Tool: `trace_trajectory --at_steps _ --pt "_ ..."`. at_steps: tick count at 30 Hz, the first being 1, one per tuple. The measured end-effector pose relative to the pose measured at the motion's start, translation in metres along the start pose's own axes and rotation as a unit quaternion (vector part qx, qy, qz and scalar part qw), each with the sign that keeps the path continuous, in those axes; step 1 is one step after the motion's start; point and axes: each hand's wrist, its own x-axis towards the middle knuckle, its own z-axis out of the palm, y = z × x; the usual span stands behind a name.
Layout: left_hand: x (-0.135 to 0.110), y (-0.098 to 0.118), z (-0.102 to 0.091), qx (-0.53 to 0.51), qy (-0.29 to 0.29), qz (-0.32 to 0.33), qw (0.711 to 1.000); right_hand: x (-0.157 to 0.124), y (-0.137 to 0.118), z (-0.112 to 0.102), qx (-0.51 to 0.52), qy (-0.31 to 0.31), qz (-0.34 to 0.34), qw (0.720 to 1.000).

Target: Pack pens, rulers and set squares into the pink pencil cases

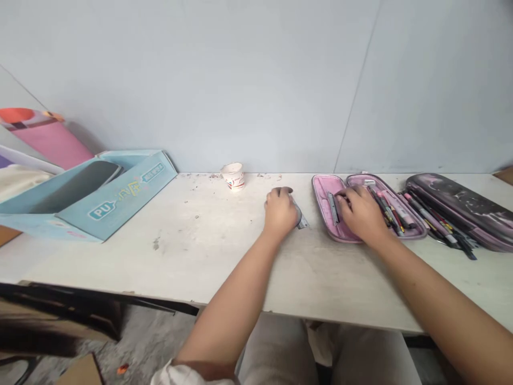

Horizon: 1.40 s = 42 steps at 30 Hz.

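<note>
My left hand (280, 212) rests on the table with its fingers curled over a flat greyish ruler (303, 222). Only the ruler's right end sticks out, and the hand covers the rest. To the right, a pink pencil case (348, 234) lies unzipped and spread flat. Over its middle is my right hand (360, 213), fingers bent, with the tips close to a grey ruler-like strip (332, 208) in the left half. What those fingers grip, if anything, is hidden. Several pens and pencils (390, 211) fill the right half of the pink case.
A dark patterned pencil case (460, 206) lies at the right, with several pens (444, 227) spilling out beside it. A paper cup (233, 176) stands near the wall. At the left is a light-blue box (120, 200) holding a dark case (80, 187).
</note>
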Motion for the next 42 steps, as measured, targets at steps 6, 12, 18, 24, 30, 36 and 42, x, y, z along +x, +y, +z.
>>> trace_trajectory --at_steps 6,12,18,24,30,36,42 --pt "0.018 -0.023 0.01 -0.255 0.058 -0.154 0.953 0.021 -0.062 0.009 0.444 -0.142 0.214 0.858" --pt "0.012 -0.016 0.02 -0.233 0.069 -0.141 0.96 0.036 -0.085 0.021 0.472 -0.173 0.33 0.799" --pt "0.006 -0.011 0.024 -0.159 0.037 -0.082 0.983 0.035 -0.088 0.034 0.423 -0.154 0.293 0.843" --pt "0.005 -0.012 0.024 -0.212 0.055 -0.077 0.973 0.031 -0.094 0.039 0.366 -0.175 0.201 0.891" --pt "-0.006 0.006 0.014 -0.219 0.123 0.08 0.965 0.031 -0.073 0.011 0.297 -0.043 0.141 0.943" --pt "-0.028 0.031 0.012 -0.184 -0.013 0.21 0.96 0.016 -0.015 -0.011 0.235 0.045 0.14 0.961" --pt "-0.037 0.039 0.019 -0.083 -0.138 0.213 0.964 -0.001 0.015 -0.005 0.158 -0.003 0.168 0.973"
